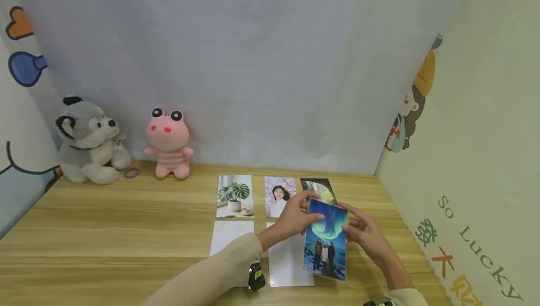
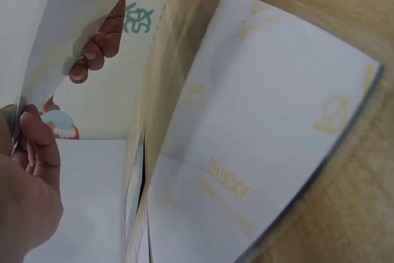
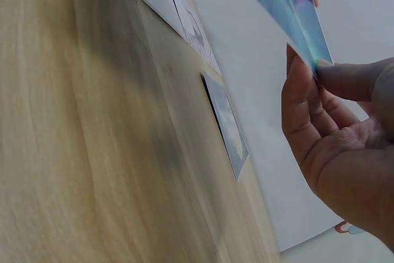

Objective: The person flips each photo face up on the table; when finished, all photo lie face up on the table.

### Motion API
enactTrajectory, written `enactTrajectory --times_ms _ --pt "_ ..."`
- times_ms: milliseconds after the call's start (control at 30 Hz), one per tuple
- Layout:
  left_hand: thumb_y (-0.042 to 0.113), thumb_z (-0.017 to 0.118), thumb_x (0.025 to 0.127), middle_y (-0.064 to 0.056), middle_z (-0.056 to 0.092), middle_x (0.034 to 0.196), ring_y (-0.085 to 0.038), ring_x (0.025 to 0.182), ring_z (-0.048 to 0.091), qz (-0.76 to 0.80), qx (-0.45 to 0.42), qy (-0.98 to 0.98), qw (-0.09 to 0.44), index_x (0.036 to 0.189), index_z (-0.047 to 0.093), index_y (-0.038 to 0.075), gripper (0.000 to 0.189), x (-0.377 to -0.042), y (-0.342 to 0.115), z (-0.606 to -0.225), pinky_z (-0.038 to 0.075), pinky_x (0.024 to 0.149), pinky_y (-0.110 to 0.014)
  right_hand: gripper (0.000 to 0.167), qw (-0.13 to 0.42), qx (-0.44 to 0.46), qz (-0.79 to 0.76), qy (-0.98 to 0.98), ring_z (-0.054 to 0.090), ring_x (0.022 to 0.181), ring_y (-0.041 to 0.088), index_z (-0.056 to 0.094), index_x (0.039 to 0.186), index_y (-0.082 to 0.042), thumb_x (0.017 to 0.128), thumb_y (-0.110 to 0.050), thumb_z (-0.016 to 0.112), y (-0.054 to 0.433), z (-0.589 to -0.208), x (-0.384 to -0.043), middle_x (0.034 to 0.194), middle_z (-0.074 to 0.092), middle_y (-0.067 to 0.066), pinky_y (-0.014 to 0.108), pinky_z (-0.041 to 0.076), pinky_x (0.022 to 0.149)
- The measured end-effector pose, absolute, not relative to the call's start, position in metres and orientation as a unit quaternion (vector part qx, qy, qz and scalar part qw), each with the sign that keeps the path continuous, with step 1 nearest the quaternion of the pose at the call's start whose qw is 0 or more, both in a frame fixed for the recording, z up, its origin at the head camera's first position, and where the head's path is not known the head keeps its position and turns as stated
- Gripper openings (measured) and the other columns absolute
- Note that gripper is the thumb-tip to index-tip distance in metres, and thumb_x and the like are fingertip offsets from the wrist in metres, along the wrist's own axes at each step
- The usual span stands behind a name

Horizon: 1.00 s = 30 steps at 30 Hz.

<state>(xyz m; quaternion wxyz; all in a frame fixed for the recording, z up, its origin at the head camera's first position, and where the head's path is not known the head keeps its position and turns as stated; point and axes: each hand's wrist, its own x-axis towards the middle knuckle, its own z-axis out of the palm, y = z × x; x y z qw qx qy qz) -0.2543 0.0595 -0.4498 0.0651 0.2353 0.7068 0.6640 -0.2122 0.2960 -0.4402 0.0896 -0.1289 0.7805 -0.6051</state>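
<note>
Both hands hold up one photo print (image 1: 325, 242) that shows three people under a green and blue aurora. My left hand (image 1: 291, 217) pinches its upper left edge, thumb on the picture side. On the opposite edge my right hand (image 1: 369, 238) pinches it between thumb and fingers. In the left wrist view the print's white back (image 2: 68, 23) faces the camera. Behind the held print lies a dark photo with a yellow patch (image 1: 320, 189), partly hidden. Under the left forearm is a face-down white print (image 1: 288, 264), its back marked with yellow lettering.
A plant photo (image 1: 234, 196) and a portrait photo (image 1: 278, 196) lie in the back row. Another face-down print (image 1: 229, 235) is partly under the left sleeve. A husky plush (image 1: 90, 142), a pink plush (image 1: 170, 142) and a purple ring (image 1: 131, 172) stand at the back left.
</note>
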Motion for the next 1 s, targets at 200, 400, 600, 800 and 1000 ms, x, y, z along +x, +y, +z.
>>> enactTrajectory --times_ms 200,400,600,800,1000 --pt "0.012 0.077 0.088 0.002 0.041 0.055 -0.009 0.034 0.039 0.650 0.235 0.721 0.047 0.128 0.059 0.008 0.044 -0.257 0.060 -0.455 0.039 0.038 -0.024 0.065 0.077 -0.114 -0.599 0.789 0.060 0.073 0.009 0.025 0.156 -0.001 0.101 -0.009 0.057 0.295 -0.441 -0.211 0.085 0.062 -0.006 0.033 0.058 0.072" --pt "0.012 0.076 0.088 0.003 0.046 0.057 -0.009 0.035 0.040 0.652 0.222 0.724 0.032 0.129 0.059 0.011 0.044 -0.261 0.058 -0.456 0.039 0.038 -0.022 0.074 0.074 -0.086 -0.614 0.781 0.063 0.076 0.007 0.018 0.159 -0.004 0.098 -0.006 0.061 0.294 -0.442 -0.208 0.089 0.067 -0.008 0.031 0.058 0.075" --pt "0.012 0.076 0.089 0.002 0.056 0.062 -0.009 0.036 0.040 0.658 0.208 0.724 0.022 0.129 0.058 0.012 0.043 -0.262 0.058 -0.456 0.039 0.037 -0.022 0.079 0.080 -0.076 -0.625 0.773 0.064 0.077 0.007 0.018 0.158 -0.001 0.094 -0.003 0.065 0.293 -0.444 -0.201 0.089 0.069 -0.007 0.030 0.059 0.075" --pt "0.010 0.075 0.089 0.002 0.057 0.062 -0.007 0.036 0.039 0.662 0.206 0.720 0.016 0.128 0.058 0.011 0.043 -0.263 0.059 -0.457 0.038 0.038 -0.022 0.079 0.100 -0.082 -0.625 0.770 0.062 0.070 0.007 0.017 0.158 0.001 0.095 -0.006 0.065 0.295 -0.445 -0.195 0.084 0.068 -0.006 0.030 0.059 0.067" --pt "0.011 0.076 0.089 0.002 0.051 0.059 -0.006 0.034 0.039 0.655 0.210 0.725 0.022 0.131 0.058 0.010 0.046 -0.264 0.063 -0.462 0.038 0.038 -0.022 0.079 0.101 -0.080 -0.633 0.763 0.062 0.068 0.007 0.016 0.157 0.003 0.094 -0.004 0.065 0.297 -0.448 -0.192 0.083 0.068 -0.005 0.026 0.057 0.063"
